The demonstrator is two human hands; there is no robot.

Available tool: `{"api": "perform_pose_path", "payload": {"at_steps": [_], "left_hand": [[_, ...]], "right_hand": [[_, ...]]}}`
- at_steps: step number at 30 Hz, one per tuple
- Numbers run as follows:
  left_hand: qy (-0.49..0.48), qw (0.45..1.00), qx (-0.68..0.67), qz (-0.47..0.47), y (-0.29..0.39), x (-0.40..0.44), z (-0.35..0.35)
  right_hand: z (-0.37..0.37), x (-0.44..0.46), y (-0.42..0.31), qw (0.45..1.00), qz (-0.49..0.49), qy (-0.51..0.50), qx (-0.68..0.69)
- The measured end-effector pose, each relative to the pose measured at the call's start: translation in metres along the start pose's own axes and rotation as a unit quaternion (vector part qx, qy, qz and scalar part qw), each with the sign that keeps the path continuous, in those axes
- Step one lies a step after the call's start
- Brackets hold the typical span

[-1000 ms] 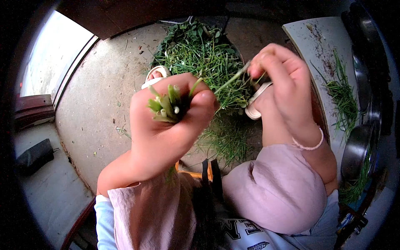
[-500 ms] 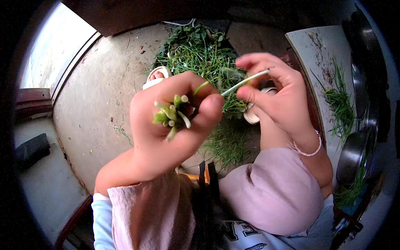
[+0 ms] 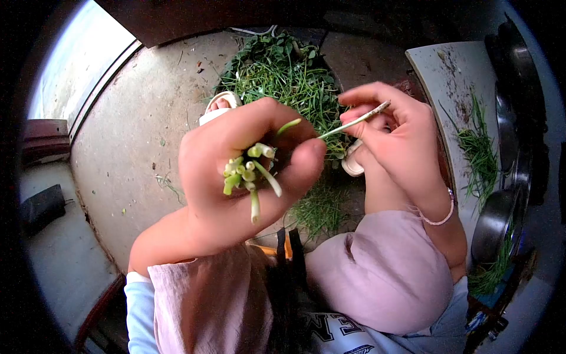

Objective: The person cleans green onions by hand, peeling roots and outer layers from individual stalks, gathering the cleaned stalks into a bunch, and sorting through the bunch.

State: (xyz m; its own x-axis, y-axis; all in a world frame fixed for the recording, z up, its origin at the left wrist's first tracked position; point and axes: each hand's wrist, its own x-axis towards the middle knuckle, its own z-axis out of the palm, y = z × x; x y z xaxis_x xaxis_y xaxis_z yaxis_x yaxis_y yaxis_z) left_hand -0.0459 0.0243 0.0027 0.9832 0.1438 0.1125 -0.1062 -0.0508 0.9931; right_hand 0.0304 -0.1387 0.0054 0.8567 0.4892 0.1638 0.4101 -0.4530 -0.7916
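The left hand (image 3: pixel 215 168), toward 10 o'clock and close to the middle, is curled tight around a bundle of green stems (image 3: pixel 249 170). Only their pale cut ends poke out above the fist; the rest is hidden inside and behind it. A single stalk (image 3: pixel 352 123) runs from beside the left thumb toward 2 o'clock, its upper tip dark and dirty. Its lower end disappears behind the left hand.

The right hand (image 3: pixel 407 138), between 2 and 3 o'clock, has its fingers loosely bent, with the stalk crossing them; whether they pinch it, I cannot tell. A pale bracelet (image 3: pixel 438 222) circles that wrist.

At 12 o'clock a heap of greens (image 3: pixel 277 82) lies partly behind the left hand, and whatever is underneath is covered. Looser grass (image 3: pixel 320 207) at 4 o'clock is dim. One sandal (image 3: pixel 211 118) shows toward 11, mostly blocked by the left hand; the other (image 3: pixel 352 164), toward 3, is partly behind the right leg.

Near 3, more greens (image 3: pixel 479 147) rest on a white board (image 3: pixel 451 71), beside a metal bowl (image 3: pixel 494 229) in shadow.
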Motion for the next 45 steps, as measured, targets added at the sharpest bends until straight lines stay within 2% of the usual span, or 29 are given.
{"api": "perform_pose_path", "payload": {"at_steps": [1, 4, 6, 7, 8, 10, 11, 13, 16, 18, 19, 24, 26, 28, 30, 32, 36, 37, 38, 40, 41, 42, 43, 45], "left_hand": [[0.002, 1.0, -0.004, 0.004, 0.0, 0.0, 0.0], [-0.01, 1.0, -0.005, -0.006, 0.002, 0.0, -0.001], [-0.01, 1.0, 0.001, 0.001, 0.002, 0.0, -0.001], [-0.01, 1.0, 0.003, 0.002, 0.002, 0.0, -0.002], [-0.02, 1.0, 0.016, 0.01, 0.002, 0.0, -0.002], [-0.031, 0.999, 0.03, 0.017, 0.003, 0.0, -0.004], [-0.057, 0.994, 0.064, 0.068, 0.002, 0.001, -0.006], [-0.086, 0.973, 0.14, 0.164, 0.006, 0.006, -0.007], [-0.073, 0.98, 0.128, 0.132, 0.002, 0.003, -0.003], [-0.067, 0.985, 0.127, 0.1, 0.003, 0.001, -0.002], [-0.067, 0.985, 0.129, 0.089, 0.004, 0.0, -0.002], [-0.024, 0.997, 0.078, -0.016, 0.009, -0.001, -0.003], [-0.029, 0.996, 0.082, -0.004, 0.01, 0.0, -0.009], [-0.028, 0.997, 0.067, -0.017, 0.011, 0.0, -0.01], [-0.04, 0.996, 0.082, 0.003, 0.011, 0.001, -0.01], [-0.031, 0.996, 0.084, 0.01, 0.011, 0.001, -0.009], [-0.01, 0.997, 0.076, 0.007, 0.01, 0.0, -0.008], [-0.006, 0.997, 0.072, 0.003, 0.01, 0.001, -0.009], [-0.017, 0.997, 0.075, 0.018, 0.009, 0.002, -0.01], [-0.027, 0.996, 0.078, 0.033, 0.009, 0.003, -0.011], [-0.029, 0.996, 0.076, 0.032, 0.008, 0.003, -0.01], [-0.031, 0.996, 0.074, 0.031, 0.008, 0.003, -0.01], [-0.031, 0.996, 0.073, 0.031, 0.008, 0.003, -0.01], [-0.033, 0.997, 0.072, 0.016, 0.009, 0.003, -0.01]], "right_hand": [[-0.005, -0.001, 0.002, 0.998, 0.037, -0.044, -0.013], [-0.01, -0.007, -0.006, 0.978, 0.135, -0.116, 0.109], [-0.003, -0.008, -0.012, 0.982, 0.048, -0.044, 0.178], [-0.004, -0.006, -0.015, 0.986, -0.052, -0.058, 0.147], [-0.003, -0.006, -0.018, 0.986, -0.052, -0.058, 0.147], [0.001, -0.01, -0.025, 0.97, -0.016, -0.073, 0.233], [0.0, -0.011, -0.029, 0.97, 0.013, -0.079, 0.231], [0.002, -0.01, -0.027, 0.968, 0.0, -0.083, 0.235], [0.006, -0.01, -0.024, 0.966, -0.037, -0.098, 0.235], [0.008, -0.011, -0.023, 0.942, 0.02, -0.138, 0.305], [0.004, -0.011, -0.022, 0.949, 0.015, -0.168, 0.266], [0.006, -0.013, -0.02, 0.948, 0.033, -0.155, 0.275], [0.005, -0.013, -0.022, 0.95, 0.029, -0.165, 0.265], [0.005, -0.012, -0.023, 0.953, 0.013, -0.149, 0.263], [0.005, -0.011, -0.022, 0.946, 0.047, -0.138, 0.289], [0.004, -0.01, -0.02, 0.926, 0.071, -0.085, 0.362], [-0.006, -0.001, -0.004, 0.926, 0.086, 0.037, 0.365], [-0.013, -0.002, 0.0, 0.904, 0.103, 0.032, 0.413], [-0.014, -0.003, -0.002, 0.904, 0.102, 0.032, 0.413], [-0.014, -0.007, -0.006, 0.951, 0.109, -0.002, 0.291], [-0.005, -0.004, -0.005, 0.981, 0.033, 0.059, 0.184], [-0.004, -0.002, -0.004, 0.981, 0.033, 0.06, 0.184], [-0.004, 0.001, -0.002, 0.991, -0.056, 0.077, 0.095], [-0.007, -0.003, -0.008, 0.994, -0.061, 0.059, 0.067]]}}
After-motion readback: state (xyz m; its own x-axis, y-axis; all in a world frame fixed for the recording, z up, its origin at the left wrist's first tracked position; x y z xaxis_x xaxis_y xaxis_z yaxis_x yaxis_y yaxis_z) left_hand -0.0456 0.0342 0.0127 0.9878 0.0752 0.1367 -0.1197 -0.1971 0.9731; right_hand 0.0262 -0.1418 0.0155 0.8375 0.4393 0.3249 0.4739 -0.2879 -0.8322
